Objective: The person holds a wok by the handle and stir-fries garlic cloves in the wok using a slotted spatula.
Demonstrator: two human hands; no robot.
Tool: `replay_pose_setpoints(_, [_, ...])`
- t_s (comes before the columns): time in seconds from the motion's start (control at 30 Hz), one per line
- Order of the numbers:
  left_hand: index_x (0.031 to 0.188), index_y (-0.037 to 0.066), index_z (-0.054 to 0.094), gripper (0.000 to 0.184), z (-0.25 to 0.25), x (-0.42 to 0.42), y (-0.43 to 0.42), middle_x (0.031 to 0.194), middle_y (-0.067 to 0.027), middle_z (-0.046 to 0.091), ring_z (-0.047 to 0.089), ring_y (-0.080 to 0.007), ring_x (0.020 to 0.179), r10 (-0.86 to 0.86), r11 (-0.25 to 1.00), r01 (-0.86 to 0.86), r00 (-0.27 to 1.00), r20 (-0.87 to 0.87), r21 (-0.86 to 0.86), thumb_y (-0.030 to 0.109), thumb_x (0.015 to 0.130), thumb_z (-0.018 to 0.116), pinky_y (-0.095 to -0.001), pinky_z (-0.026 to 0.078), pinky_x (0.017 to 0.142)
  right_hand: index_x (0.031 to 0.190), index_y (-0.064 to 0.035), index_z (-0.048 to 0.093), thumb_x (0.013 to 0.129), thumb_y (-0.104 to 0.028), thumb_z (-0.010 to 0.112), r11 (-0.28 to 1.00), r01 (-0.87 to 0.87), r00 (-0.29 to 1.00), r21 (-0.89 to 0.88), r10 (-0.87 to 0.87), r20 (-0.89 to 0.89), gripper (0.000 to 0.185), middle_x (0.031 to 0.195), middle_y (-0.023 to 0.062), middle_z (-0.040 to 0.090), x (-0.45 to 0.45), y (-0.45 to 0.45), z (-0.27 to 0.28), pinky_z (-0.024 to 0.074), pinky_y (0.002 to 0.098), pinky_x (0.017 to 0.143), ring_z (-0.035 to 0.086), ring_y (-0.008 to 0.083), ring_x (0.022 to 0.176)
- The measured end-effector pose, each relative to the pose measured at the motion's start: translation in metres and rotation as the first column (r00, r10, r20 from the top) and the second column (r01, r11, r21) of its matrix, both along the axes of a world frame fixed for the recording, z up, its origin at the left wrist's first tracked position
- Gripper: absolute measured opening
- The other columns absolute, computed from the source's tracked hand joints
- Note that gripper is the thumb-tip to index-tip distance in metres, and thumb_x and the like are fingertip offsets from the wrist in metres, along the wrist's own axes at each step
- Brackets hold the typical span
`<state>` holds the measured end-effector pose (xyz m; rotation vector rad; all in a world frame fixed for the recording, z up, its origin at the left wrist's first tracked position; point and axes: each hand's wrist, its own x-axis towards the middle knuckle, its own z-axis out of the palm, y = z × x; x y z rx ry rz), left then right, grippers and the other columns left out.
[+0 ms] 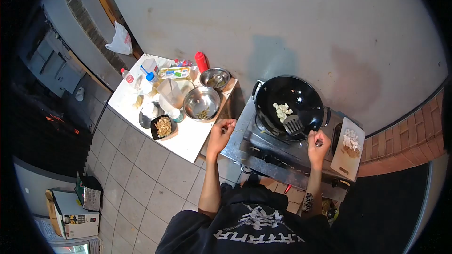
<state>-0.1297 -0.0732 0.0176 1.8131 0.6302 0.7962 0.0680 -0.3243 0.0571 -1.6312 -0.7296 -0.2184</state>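
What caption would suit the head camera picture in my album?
Right hand gripping a slotted spatula beside pale food pieces in a black wok, left hand near the white table.

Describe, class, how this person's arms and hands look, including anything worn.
The left hand and right hand are ungloved. The left forearm is bare; the right forearm bears a dark, patterned marking, possibly a tattoo. The black left sleeve is short.

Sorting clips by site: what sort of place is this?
Likely a kitchen: a black wok sits on a metal stove, a cutting board with chopped food lies alongside, and metal bowls stand on a table.
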Motion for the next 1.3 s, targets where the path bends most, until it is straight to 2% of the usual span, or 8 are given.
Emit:
replay_pose_setpoints(0.23, [0.098,0.003,0.068,0.019,-0.005,-0.035,0.006,0.074,-0.0025,0.061,0.049,-0.0088,0.063,-0.055,0.998,0.056,0.998,-0.022,0.008,0.017,0.087,0.065,-0.0232,0.039,0.058,0.058,-0.0052,0.030,0.076,0.008,0.055,0.992,0.128,0.992,0.003,-0.128,-0.018,0.033,0.053,-0.0020,0.033,-0.018,0.015,-0.018,0.0256,0.0235,0.049,0.031,0.0041,0.054])
replay_pose_setpoints(0.37, [0.105,-0.002,0.065,0.029,-0.017,-0.029,0.013,0.090,-0.0106,0.066,0.059,-0.0162,0.086,-0.117,0.987,0.103,0.988,-0.103,-0.124,0.022,0.091,0.060,-0.0294,0.045,0.081,0.057,-0.0047,0.030,0.075,0.007,0.054,0.960,0.270,0.961,0.074,-0.273,0.040,0.032,0.051,-0.0019,0.030,-0.026,0.024,-0.037,0.0265,0.0235,0.049,0.030,0.0038,0.054])
replay_pose_setpoints(0.43, [0.102,0.004,0.067,0.023,-0.036,-0.011,0.018,0.083,-0.0044,0.062,0.056,-0.0119,0.076,-0.083,0.993,0.081,0.997,-0.011,-0.081,0.023,0.089,0.062,-0.0255,0.043,0.063,0.057,-0.0046,0.030,0.076,0.007,0.054,0.954,0.269,0.962,0.132,-0.273,0.014,0.033,0.051,-0.0013,0.030,-0.028,0.027,-0.035,0.0248,0.0241,0.048,0.029,0.0037,0.053])
replay_pose_setpoints(0.67, [0.108,0.000,0.062,0.030,-0.026,0.077,0.033,0.088,-0.0120,0.057,0.059,-0.0192,0.080,-0.184,0.983,0.183,0.982,0.044,0.009,0.024,0.089,0.062,-0.0313,0.047,0.071,0.054,-0.0044,0.030,0.080,0.001,0.057,0.959,0.265,0.963,0.103,-0.268,0.012,0.038,0.049,-0.0014,0.027,0.001,0.022,-0.022,0.0186,0.0280,0.046,0.026,0.0039,0.050])
replay_pose_setpoints(1.0, [0.101,0.001,0.060,0.026,-0.030,0.139,0.048,0.084,-0.0150,0.056,0.058,-0.0285,0.077,-0.059,0.976,0.051,0.998,0.033,0.214,0.023,0.087,0.062,-0.0377,0.047,0.069,0.055,-0.0005,0.034,0.091,-0.012,0.056,0.976,0.208,0.969,-0.064,-0.196,0.149,0.044,0.049,0.0007,0.027,0.057,0.047,0.033,0.0200,0.0321,0.047,0.025,0.0080,0.050])
replay_pose_setpoints(1.1, [0.101,0.002,0.057,0.025,-0.030,0.139,0.051,0.083,-0.0154,0.055,0.057,-0.0307,0.076,0.017,0.978,-0.003,0.998,-0.067,0.209,0.021,0.087,0.062,-0.0390,0.046,0.068,0.056,0.0007,0.037,0.092,-0.013,0.056,0.968,0.250,0.956,0.038,-0.253,0.151,0.043,0.049,0.0020,0.028,0.077,0.057,0.031,0.0215,0.0323,0.047,0.025,0.0085,0.051])
replay_pose_setpoints(1.23, [0.090,-0.001,0.066,0.025,-0.036,0.142,0.059,0.080,-0.0174,0.059,0.058,-0.0325,0.077,0.054,0.960,-0.037,0.997,-0.053,0.278,0.024,0.086,0.063,-0.0405,0.045,0.069,0.054,0.0010,0.039,0.093,-0.017,0.054,0.966,0.254,0.958,-0.041,-0.257,-0.129,0.045,0.047,0.0015,0.031,0.091,0.074,-0.011,0.0241,0.0307,0.048,0.028,0.0078,0.050])
replay_pose_setpoints(1.3, [0.087,-0.001,0.068,0.027,-0.035,0.142,0.058,0.080,-0.0176,0.060,0.058,-0.0325,0.077,0.059,0.963,-0.041,0.996,-0.061,0.268,0.025,0.086,0.064,-0.0405,0.045,0.069,0.051,-0.0018,0.041,0.094,-0.017,0.054,0.984,0.141,0.973,0.106,-0.118,-0.196,0.047,0.045,-0.0041,0.037,0.090,0.082,-0.026,0.0245,0.0273,0.046,0.032,0.0048,0.046])
